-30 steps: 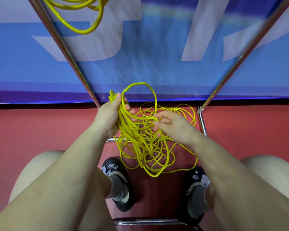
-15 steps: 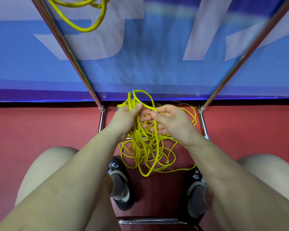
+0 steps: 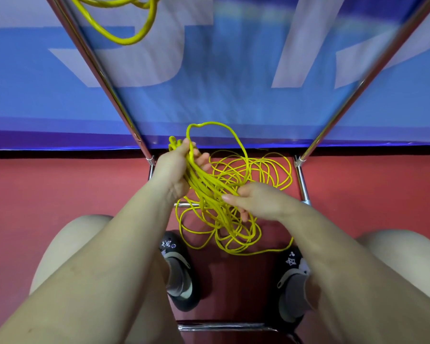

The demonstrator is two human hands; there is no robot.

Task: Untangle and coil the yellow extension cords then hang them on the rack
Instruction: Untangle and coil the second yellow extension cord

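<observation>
A tangled yellow cord (image 3: 233, 219) hangs in loose loops over the red floor between my feet. My left hand (image 3: 176, 167) grips a bunch of its strands near their tops, with one big loop arching up and to the right of it. My right hand (image 3: 256, 201) is lower and to the right, its fingers reaching into the hanging strands; whether they pinch one is unclear. More of the cord's loops lie on the floor behind my right hand. A second, thicker yellow cord (image 3: 134, 38) hangs coiled at the top left, beside the rack's left pole (image 3: 97, 63).
The chrome rack's right pole (image 3: 372, 73) slants up to the right, and its base bars (image 3: 224, 326) frame the floor around my two dark shoes (image 3: 181, 274). A blue banner (image 3: 233, 78) stands behind the rack. My bare knees fill both lower corners.
My left hand has lifted its bunch of strands up and to the left. My right hand has slid down and to the right, away from the left, along the strands.
</observation>
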